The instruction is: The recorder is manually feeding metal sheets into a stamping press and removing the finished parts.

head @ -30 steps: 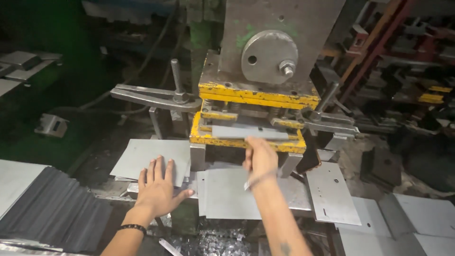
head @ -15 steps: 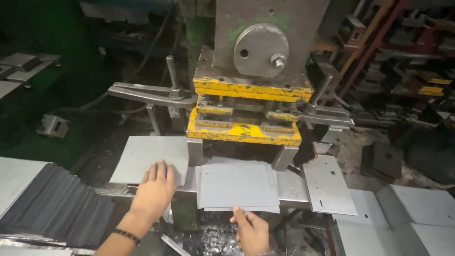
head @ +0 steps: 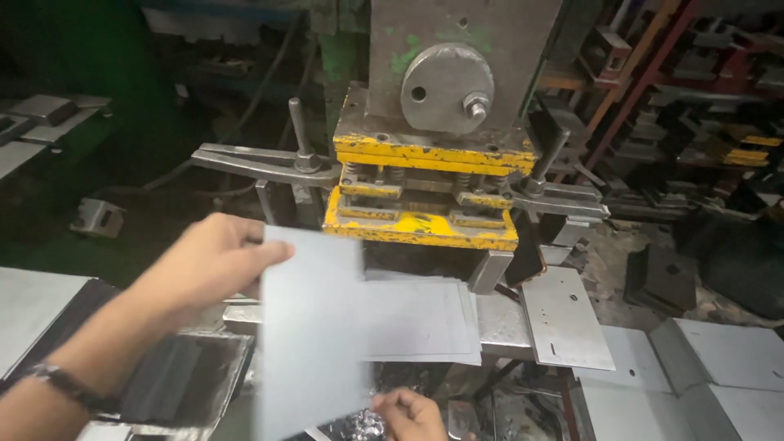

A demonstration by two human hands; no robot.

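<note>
So compared to half a second back, the left hand (head: 214, 263) isn't flat on the sheet lying to the left of the press anymore, it's now up in the air pinching the far edge of a grey metal sheet (head: 314, 327) and the whole thing is lifted and tilted toward the camera, covering a good chunk of the near middle of the view. The right hand (head: 412, 414) is at about the same spot low down near the bottom edge, touching the near end of that same sheet, fingers curled, though it's cut off by the frame so I can't really tell how tight it's closed. The sheet itself is plain, dull grey, flat and rectangular, a bit motion-blurred. Behind it a stack of similar sheets (head: 425, 318) sits on the press table (head: 506, 327), right under the chipped yellow die block (head: 420, 229). Above that is the big grey press head (head: 457, 49) with a round disc on it. A perforated grey plate (head: 563, 318) lies to the right, more folded sheet pieces (head: 719, 359) further right, and a dark stack of blanks (head: 49, 327) on the near left. Room's dim and cluttered, red racking (head: 653, 73) in the far right
</note>
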